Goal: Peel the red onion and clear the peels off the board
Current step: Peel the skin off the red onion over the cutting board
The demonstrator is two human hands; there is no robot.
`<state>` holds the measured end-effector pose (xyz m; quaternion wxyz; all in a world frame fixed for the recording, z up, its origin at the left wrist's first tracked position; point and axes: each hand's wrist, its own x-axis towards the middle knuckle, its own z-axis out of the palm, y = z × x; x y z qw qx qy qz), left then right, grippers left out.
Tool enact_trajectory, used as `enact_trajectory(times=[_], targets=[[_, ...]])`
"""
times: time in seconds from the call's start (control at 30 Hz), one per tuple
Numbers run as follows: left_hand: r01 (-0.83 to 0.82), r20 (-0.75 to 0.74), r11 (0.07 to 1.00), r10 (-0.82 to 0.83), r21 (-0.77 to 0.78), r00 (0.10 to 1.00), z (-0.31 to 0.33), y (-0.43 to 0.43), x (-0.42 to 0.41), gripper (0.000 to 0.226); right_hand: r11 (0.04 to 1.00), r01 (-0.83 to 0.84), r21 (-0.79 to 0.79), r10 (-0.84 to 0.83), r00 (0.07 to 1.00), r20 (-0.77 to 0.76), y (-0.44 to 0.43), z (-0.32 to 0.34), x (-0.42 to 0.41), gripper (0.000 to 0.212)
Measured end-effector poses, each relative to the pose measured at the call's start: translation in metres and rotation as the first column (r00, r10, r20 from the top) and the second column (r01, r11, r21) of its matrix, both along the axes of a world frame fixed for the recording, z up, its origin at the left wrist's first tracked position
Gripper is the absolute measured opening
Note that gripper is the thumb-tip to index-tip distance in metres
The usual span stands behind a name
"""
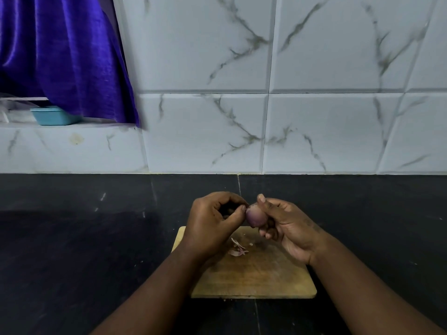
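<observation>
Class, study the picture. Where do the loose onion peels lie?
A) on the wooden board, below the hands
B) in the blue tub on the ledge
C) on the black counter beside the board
A: the peels lie on the wooden board, beneath the red onion that the right hand holds above it.

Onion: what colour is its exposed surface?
Pale purple, with a lighter pinkish tip. The head view, the only one, shows the onion.
</observation>
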<state>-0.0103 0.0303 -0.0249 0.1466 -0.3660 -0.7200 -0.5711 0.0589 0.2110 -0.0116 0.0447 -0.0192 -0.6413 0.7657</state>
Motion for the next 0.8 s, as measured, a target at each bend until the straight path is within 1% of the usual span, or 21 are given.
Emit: enact_trajectory(times=[0.1,0.2,0.27,0.33,0.4,0.47,0.53,0.6,0.7,0.8], targets=[[0.056,0.065,0.998,-0.056,0.006,0.996,0.0013,0.0003,0.0019,0.013,1.000,0.015,-0.012,-0.015,1.000,-0.004,0.0001,0.0007,0.0001,0.051],[0.073,0.065,0.997,-0.072,-0.013,0.995,0.0033,0.0015,0.0055,0.009,1.000,0.020,-0.019,-0.020,1.000,-0.018,0.0005,0.0004,-0.0003,0.051],[0.068,0.033,0.998,-0.068,-0.010,0.997,0.0034,0.0019,0.0061,0.009,1.000,0.020,-0.016,-0.020,1.000,-0.020,0.0002,0.0007,0.0000,0.054],[0.040,0.018,0.999,-0.039,-0.029,0.999,0.0028,0.0023,0.0048,0.014,1.000,0.022,-0.010,-0.022,1.000,-0.018,-0.0003,0.0007,0.0002,0.059],[0.003,0.043,0.999,-0.001,-0.051,0.999,0.0012,0.0029,0.0028,0.018,1.000,0.007,-0.009,-0.007,1.000,-0.013,-0.0008,0.0013,0.0014,0.059],[-0.011,0.099,0.998,0.017,-0.063,0.995,-0.0004,0.0033,0.0012,0.019,1.000,-0.016,-0.011,0.016,1.000,-0.013,-0.0008,0.0022,0.0026,0.057],[-0.038,0.128,0.991,0.054,-0.125,0.990,-0.0017,0.0022,-0.0010,0.019,0.999,-0.037,-0.002,0.037,0.999,-0.016,-0.0008,0.0027,0.0038,0.054],[-0.047,0.144,0.974,0.080,-0.223,0.986,-0.0014,0.0001,-0.0022,0.017,0.998,-0.061,0.009,0.061,0.998,-0.022,-0.0012,0.0029,0.0045,0.051],[-0.042,0.137,0.925,0.101,-0.377,0.985,0.0000,-0.0030,-0.0033,0.014,0.997,-0.073,0.014,0.073,0.997,-0.019,-0.0018,0.0021,0.0052,0.048],[-0.055,0.126,0.891,0.125,-0.451,0.984,0.0020,-0.0040,-0.0032,0.014,0.996,-0.085,0.016,0.085,0.996,-0.018,-0.0028,0.0021,0.0061,0.042]])
